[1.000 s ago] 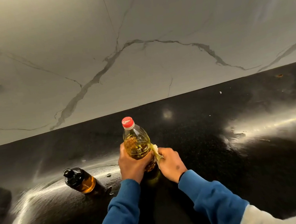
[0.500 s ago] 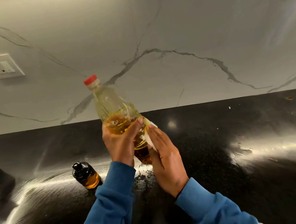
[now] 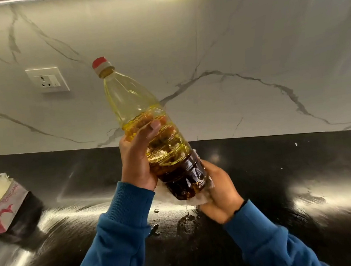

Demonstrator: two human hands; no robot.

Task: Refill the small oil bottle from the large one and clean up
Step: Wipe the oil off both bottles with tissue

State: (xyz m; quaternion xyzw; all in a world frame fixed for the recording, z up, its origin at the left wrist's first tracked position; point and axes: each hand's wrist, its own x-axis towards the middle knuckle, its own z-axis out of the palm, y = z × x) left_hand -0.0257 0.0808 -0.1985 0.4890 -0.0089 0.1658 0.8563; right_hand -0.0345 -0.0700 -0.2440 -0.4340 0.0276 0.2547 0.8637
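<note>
The large clear oil bottle [image 3: 147,122], about half full of yellow oil and closed with a red cap [image 3: 99,62], is lifted off the counter and tilted with its neck toward the upper left. My left hand [image 3: 137,158] grips its middle. My right hand [image 3: 219,191] holds a white tissue [image 3: 195,200] pressed against the bottle's base. The small dark oil bottle is out of sight, hidden behind my left arm or outside the frame.
The black glossy counter [image 3: 283,175] has an oily smear [image 3: 185,218] below the bottle. A pink and white tissue pack [image 3: 2,205] lies at the left edge. A wall socket [image 3: 47,80] sits on the marble backsplash.
The large bottle has been lifted off the counter and tilted further. My right hand with the tissue has slid from the bottle's side down to its base. The view has tilted upward.
</note>
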